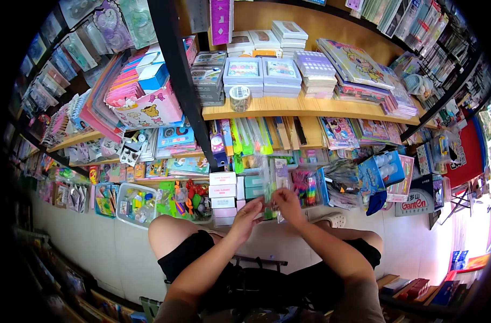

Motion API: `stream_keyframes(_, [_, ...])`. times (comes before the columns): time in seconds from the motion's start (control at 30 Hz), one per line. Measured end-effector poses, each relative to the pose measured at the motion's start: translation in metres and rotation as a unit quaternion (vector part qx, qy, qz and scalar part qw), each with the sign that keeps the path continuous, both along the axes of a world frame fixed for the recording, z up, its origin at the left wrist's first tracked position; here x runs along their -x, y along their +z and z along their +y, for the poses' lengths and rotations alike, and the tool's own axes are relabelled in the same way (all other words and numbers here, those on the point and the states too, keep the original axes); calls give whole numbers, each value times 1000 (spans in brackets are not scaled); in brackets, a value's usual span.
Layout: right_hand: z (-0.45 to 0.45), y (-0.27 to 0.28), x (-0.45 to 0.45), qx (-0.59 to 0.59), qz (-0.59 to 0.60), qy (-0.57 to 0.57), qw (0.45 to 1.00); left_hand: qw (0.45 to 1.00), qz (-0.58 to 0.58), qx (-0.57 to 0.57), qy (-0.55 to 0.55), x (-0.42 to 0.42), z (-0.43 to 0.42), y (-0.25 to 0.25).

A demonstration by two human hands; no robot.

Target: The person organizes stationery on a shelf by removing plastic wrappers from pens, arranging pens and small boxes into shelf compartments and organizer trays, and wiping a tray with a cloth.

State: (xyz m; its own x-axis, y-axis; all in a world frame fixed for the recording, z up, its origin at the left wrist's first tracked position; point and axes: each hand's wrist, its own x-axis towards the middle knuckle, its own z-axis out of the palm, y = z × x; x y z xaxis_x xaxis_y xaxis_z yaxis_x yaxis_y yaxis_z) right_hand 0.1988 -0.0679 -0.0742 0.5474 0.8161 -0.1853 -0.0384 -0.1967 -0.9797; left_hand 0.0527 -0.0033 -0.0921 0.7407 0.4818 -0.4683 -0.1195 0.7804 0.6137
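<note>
My left hand [247, 216] and my right hand [287, 206] are close together above my lap, in front of the low shelf. Between them stands a thin, clear plastic item [267, 185], upright and partly see-through. The fingers of my left hand are closed on its left side. My right hand pinches it from the right, fingertips bent inward. Just behind are a slim patterned pack [281, 175] and green boxes [253, 186]. Left of my hands rises a stack of white boxes [223, 189].
A wooden shelf [310, 107] with boxes and books runs across above my hands. Bins of small toys [138, 203] stand on the floor at left. Colourful pens [311, 188] and a blue box [388, 171] are to the right. A black post [175, 59] rises at left.
</note>
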Motion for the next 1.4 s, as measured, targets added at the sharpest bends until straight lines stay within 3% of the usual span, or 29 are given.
stream_keyframes(0.2, [83, 16, -57, 24, -27, -67, 997, 996, 37, 3, -86, 2, 0, 1])
stream_keyframes(0.27, [117, 12, -74, 48, -181, -62, 980, 994, 62, -2, -94, 3, 3, 2])
stream_keyframes(0.33, [150, 17, -81, 70, -226, -88, 968, 996, 51, -1, -71, 6, 8, -1])
stream_keyframes(0.4, [170, 35, -78, 19, -288, -86, 954, 998, 43, 1, -54, 9, 12, -4])
stream_keyframes(0.5, [187, 34, -80, -2, -437, -87, 895, 999, 34, 20, -27, 12, 17, -3])
stream_keyframes(0.6, [163, 20, -83, -92, -448, -151, 876, 998, 52, 29, -16, 15, 19, -2])
stream_keyframes(0.67, [124, 2, -79, -50, -364, -128, 921, 998, 53, 24, -12, 16, 19, -8])
stream_keyframes(0.73, [79, -24, -61, 90, -306, -105, 942, 998, 63, 20, -20, 19, 17, -12])
stream_keyframes(0.77, [56, -61, -61, 130, -320, -60, 936, 997, 72, 18, -28, 19, 15, -13])
stream_keyframes(0.87, [7, -165, -38, 292, -382, 22, 876, 995, 89, 15, -50, 19, 9, -17])
stream_keyframes(0.97, [10, -180, 2, 410, -328, 13, 851, 992, 110, 11, -57, 18, 5, -18])
stream_keyframes(1.07, [32, -149, 22, 454, -270, -33, 848, 991, 122, 9, -57, 18, 6, -17])
stream_keyframes(1.1, [32, -165, 20, 447, -226, -32, 865, 991, 123, 9, -57, 17, 6, -17])
stream_keyframes(1.2, [34, -184, 26, 444, -290, -30, 847, 990, 134, 23, -38, 15, 7, -21])
stream_keyframes(1.3, [43, -150, 32, 475, -276, -26, 835, 990, 132, 25, -43, 17, 7, -25])
stream_keyframes(1.4, [41, -167, 31, 456, -297, -29, 838, 987, 150, 27, -49, 16, 7, -25])
